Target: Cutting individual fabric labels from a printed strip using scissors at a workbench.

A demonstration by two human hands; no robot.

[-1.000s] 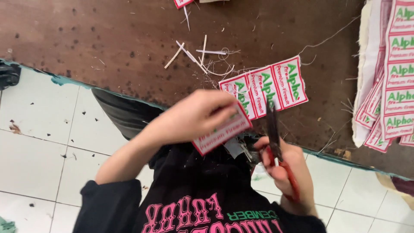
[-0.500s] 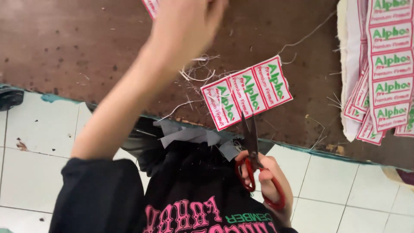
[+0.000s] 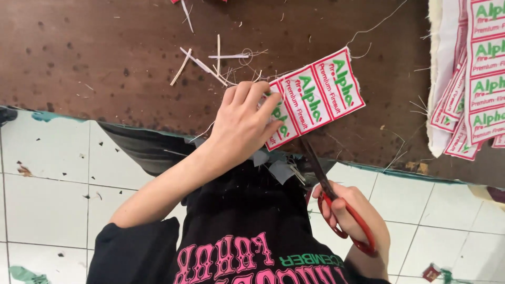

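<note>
At the desk [image 3: 105, 58] edge, your left hand [image 3: 244, 123] lies flat on the near end of the label strip [image 3: 315, 97], fingers [image 3: 260, 105] spread and pressing it down rather than clenched. The strip's long axis runs from under that hand up and away to the right, so its free end points off toward the label pile [image 3: 473, 84]. Just below it, your right hand [image 3: 350, 218] grips the red-handled scissors [image 3: 329, 192], fingers curled through the loops. Their blades angle up-left, tip touching or just beneath the strip's near edge beside your left fingertips; whether they are parted is unclear.
</note>
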